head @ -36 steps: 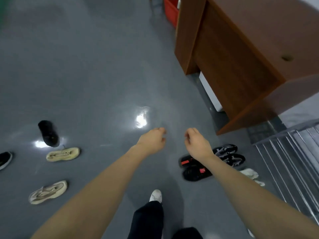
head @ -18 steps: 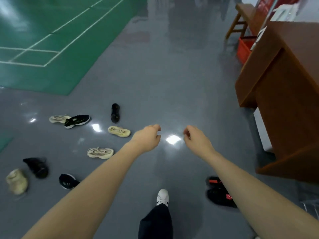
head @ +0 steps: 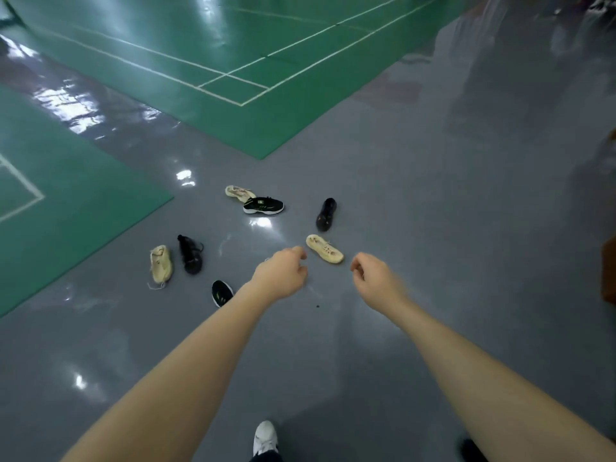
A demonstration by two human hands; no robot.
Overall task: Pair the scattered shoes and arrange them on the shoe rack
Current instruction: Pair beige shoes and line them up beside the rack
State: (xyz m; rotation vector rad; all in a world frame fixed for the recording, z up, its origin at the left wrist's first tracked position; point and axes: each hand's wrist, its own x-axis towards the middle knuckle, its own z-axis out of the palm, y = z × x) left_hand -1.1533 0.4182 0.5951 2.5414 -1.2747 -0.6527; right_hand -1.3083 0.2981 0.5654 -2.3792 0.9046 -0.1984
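Fingers of both hands, left [head: 279, 277] and right [head: 376, 281], hung loosely curled and empty above scattered shoes on the floor [head: 433, 201]; the nearest cream shoe [head: 324, 248] looked light, soft, best gripped at its heel.

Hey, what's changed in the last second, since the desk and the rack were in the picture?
The head view has swung left: the brown desk, metal rack and the shoes beside them are out of view, and the scattered shoes now lie ahead, the beige shoe just beyond the hands. Nothing was taken hold of or let go. The left hand and right hand stay loosely curled and empty, reaching forward.
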